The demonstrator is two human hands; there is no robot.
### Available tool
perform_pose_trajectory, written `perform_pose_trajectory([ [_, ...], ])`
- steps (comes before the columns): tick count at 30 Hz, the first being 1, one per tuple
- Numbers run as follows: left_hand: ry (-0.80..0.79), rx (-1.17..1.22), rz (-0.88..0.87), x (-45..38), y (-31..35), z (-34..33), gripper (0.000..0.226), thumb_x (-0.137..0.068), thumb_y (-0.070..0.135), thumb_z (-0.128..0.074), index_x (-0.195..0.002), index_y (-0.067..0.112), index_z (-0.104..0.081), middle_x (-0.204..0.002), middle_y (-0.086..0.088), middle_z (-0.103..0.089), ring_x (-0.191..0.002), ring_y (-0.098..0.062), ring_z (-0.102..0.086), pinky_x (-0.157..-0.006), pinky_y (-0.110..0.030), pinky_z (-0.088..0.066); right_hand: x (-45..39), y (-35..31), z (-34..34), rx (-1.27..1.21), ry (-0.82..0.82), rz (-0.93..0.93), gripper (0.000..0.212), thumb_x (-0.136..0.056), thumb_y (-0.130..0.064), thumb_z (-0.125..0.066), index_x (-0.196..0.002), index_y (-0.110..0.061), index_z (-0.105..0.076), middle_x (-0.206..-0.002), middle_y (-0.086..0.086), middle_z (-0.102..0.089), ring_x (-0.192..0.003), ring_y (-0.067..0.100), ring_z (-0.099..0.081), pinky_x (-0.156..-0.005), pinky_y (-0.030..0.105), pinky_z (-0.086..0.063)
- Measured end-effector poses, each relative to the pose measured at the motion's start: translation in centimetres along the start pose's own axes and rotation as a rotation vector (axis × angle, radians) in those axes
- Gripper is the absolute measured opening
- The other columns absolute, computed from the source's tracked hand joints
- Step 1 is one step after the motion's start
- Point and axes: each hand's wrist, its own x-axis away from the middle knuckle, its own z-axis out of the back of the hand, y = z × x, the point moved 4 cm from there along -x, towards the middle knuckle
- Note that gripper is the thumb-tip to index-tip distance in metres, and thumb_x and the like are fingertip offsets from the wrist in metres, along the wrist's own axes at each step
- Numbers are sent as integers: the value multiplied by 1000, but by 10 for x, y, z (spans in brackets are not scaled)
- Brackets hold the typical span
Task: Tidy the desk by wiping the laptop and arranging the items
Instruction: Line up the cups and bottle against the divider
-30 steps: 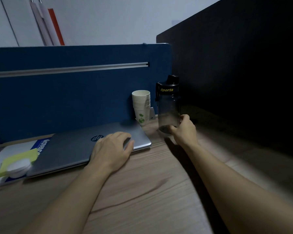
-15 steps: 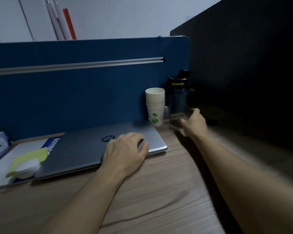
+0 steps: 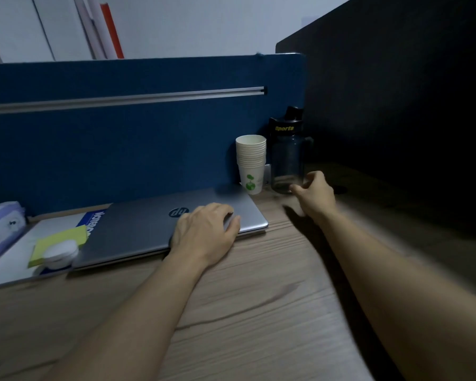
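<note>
Head view: right hand blurred, fingers spread beside bottle; left hand flat on laptop.

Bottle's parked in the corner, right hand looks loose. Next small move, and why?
Probably draw the right hand back from the sports bottle: it stands upright beside the paper cup stack, and the fingers look spread off it. The left hand lies flat on the closed laptop.

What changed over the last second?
The right hand pushed the sports bottle back beside the paper cup stack, then let go; its fingers are now open, just off the base. The left hand stayed flat on the closed laptop.
</note>
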Motion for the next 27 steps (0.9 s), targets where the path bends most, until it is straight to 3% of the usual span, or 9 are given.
perform_pose_trajectory([
  [4,10,5,20,5,2,4,35,-93,50,-39,-107,28,-64,-114,8,-66,-101,-21,-59,-81,-36,-42,38,-10,11,-58,-77,1,41,-87,-32,-70,-122,-27,-49,-113,1,-66,-97,16,-65,-80,33,-53],
  [8,19,27,30,24,4,15,30,-93,43,-43,-106,26,-64,-111,7,-67,-100,-22,-59,-81,-35,-41,82,-25,13,-33,-130,41,41,-87,-29,-71,-122,-24,-51,-93,-6,-63,-82,8,-61,-61,21,-42],
  [16,58,47,51,95,-54,66,35,-91,38,-48,-120,25,-62,-122,6,-64,-114,-17,-55,-95,-34,-39,151,-49,4,-75,-180,47,40,-88,-29,-71,-122,-17,-53,-100,2,-69,-87,17,-66,-73,33,-51],
  [21,105,-15,109,143,-121,108,39,-90,37,-51,-127,24,-58,-125,4,-61,-121,-17,-45,-101,-38,-39,190,-75,-20,-72,-214,88,40,-87,-28,-72,-121,-18,-54,-92,-5,-67,-77,1,-61,-62,20,-43],
  [27,144,-33,270,176,-190,141,42,-89,32,-56,-129,20,-55,-131,-1,-58,-121,-22,-45,-102,-38,-39,239,-126,-74,31,-270,271,43,-84,-28,-73,-122,-13,-59,-107,4,-67,-96,17,-60,-83,31,-47],
])
